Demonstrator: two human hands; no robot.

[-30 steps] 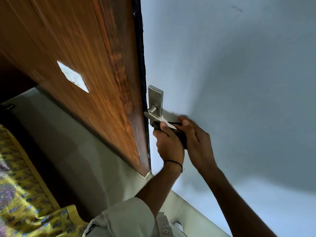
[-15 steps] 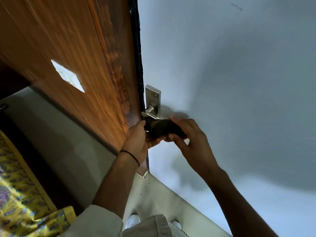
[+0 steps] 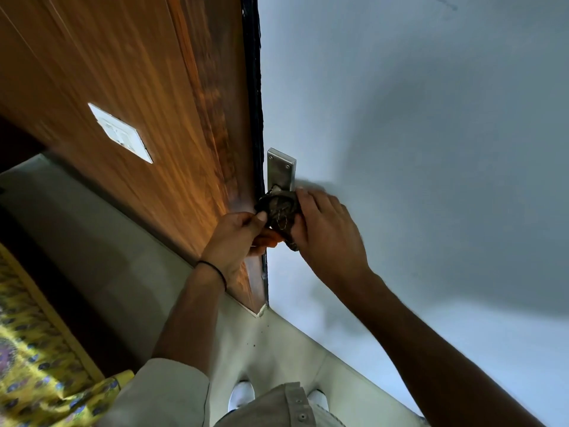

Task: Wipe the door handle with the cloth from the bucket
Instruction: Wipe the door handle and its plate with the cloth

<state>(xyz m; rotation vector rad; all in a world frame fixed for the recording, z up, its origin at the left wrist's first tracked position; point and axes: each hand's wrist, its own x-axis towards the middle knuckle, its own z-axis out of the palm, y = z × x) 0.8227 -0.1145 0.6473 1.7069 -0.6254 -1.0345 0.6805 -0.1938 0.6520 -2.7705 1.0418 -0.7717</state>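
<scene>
- Shirt front (image 3: 295, 405) and white shoes (image 3: 243, 392): lay nearest the camera at the bottom edge, on a pale floor (image 3: 277, 343); a yellow patterned fabric (image 3: 34, 359) sat at lower left.
- Left hand (image 3: 237, 238): wore a thin black band at the wrist; thumb and fingers were pinched on the near edge of the cloth.
- Right hand (image 3: 326, 229): fingers were curled over the far side of the cloth, pressing it toward the door.
- Cloth (image 3: 280, 211): dark and bunched, held between both hands and wrapped over the lever, so it was already out of the bucket; no bucket was in view.
- Door handle (image 3: 280, 174): the metal backplate was bare above the cloth; the lever itself was hidden beneath it.
- Door (image 3: 400, 118): pale face at right, with the dark edge running beside the plate; a wooden panel (image 3: 138, 87) with a white switch plate (image 3: 120, 132) stood at left.
- Progress, as judged: the fetching was done and the wiping of the lever was under way; the backplate appeared not yet covered, and how clean the lever was could not be told.
</scene>
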